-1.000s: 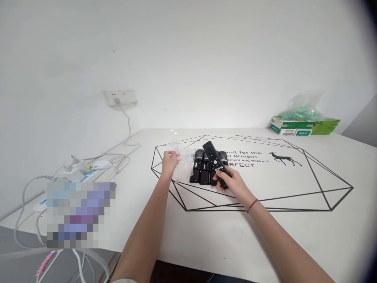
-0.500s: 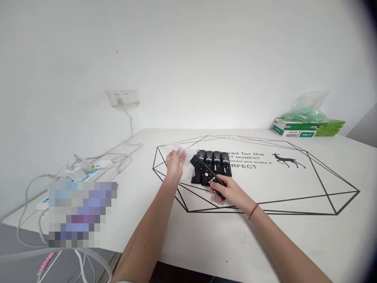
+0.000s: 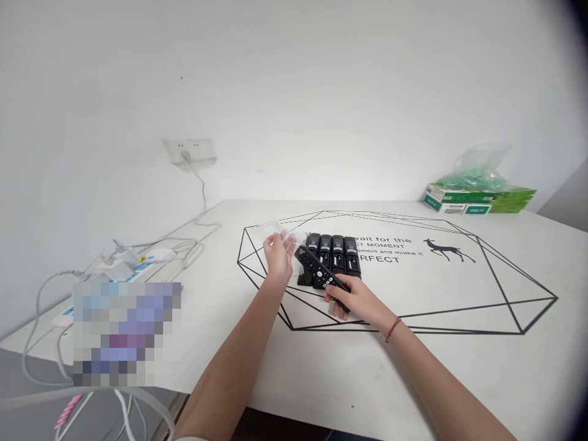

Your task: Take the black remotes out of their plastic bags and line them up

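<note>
A black remote control [image 3: 320, 274] with rows of buttons is held tilted in my right hand [image 3: 353, 296], buttons up, its far end pointing left. My left hand [image 3: 278, 257], fingers pinched, grips a thin clear plastic bag [image 3: 272, 228] just beside that far end. Whether the remote's tip is inside the bag or only near it, I cannot tell. Behind the held remote, several black remotes [image 3: 351, 247] lie side by side, backs up, with their battery compartments uncovered. The held remote hides part of this row.
At left, a power strip [image 3: 154, 257] with plugs and white cables lies near a pixelated patch. Green-and-white boxes [image 3: 459, 197] stand at the back right, a clear bag [image 3: 480, 174] with green contents on top. A wall socket [image 3: 190, 149] is above the white table [image 3: 436, 380].
My left hand has moved a little to the right with the plastic bag, closer to the remote's far end. The remote in my right hand has barely shifted.
</note>
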`<state>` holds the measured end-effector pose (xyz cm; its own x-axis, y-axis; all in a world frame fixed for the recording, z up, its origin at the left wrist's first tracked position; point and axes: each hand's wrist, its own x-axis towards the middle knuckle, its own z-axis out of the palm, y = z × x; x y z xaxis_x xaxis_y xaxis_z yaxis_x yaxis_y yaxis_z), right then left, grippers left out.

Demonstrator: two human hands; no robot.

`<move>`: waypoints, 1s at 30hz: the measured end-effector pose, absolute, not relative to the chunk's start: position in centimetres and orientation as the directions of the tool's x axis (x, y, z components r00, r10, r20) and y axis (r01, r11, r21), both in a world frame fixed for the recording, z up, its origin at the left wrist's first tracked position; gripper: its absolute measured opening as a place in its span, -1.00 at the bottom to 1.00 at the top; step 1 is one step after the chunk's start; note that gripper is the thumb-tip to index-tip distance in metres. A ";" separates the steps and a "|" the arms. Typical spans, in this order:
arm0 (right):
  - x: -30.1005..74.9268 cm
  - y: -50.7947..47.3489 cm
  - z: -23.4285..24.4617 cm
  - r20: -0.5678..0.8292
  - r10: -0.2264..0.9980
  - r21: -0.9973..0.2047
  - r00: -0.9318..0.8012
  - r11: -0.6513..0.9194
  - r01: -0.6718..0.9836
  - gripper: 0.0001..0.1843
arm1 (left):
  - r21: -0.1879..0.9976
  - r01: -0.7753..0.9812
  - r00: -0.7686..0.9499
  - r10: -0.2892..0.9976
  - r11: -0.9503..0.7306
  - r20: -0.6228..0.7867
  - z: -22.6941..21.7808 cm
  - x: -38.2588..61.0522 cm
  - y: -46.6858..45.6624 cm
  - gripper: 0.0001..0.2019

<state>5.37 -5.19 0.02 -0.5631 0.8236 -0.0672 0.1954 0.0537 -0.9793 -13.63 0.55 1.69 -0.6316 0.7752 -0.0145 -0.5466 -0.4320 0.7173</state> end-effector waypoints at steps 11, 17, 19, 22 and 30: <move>5.2 -5.2 0.2 -0.008 0.839 -0.990 -0.544 0.071 0.124 -0.67 | 0.775 -0.537 -0.391 0.912 -0.334 0.122 2.0 -10.4 -0.7 -0.72; 5.5 -5.4 0.0 -0.053 0.860 -0.976 -0.507 0.062 0.207 -0.62 | 0.760 -0.597 -0.271 0.956 -0.257 0.111 2.1 -8.7 -1.5 -0.64; 5.6 -5.4 0.0 -0.035 0.868 -0.963 -0.495 0.102 0.247 -0.61 | 0.749 -0.621 -0.229 0.967 -0.231 0.108 2.2 -8.2 -1.8 -0.64; 5.6 -5.3 0.1 0.026 0.887 -0.947 -0.462 0.170 0.274 -0.60 | 0.758 -0.623 -0.187 0.978 -0.194 0.097 2.2 -7.5 -2.1 -0.65; 5.7 -4.8 0.2 0.104 0.918 -0.967 -0.383 0.183 0.175 -0.62 | 0.816 -0.568 -0.147 0.989 -0.111 0.032 1.4 -6.4 -3.0 -0.72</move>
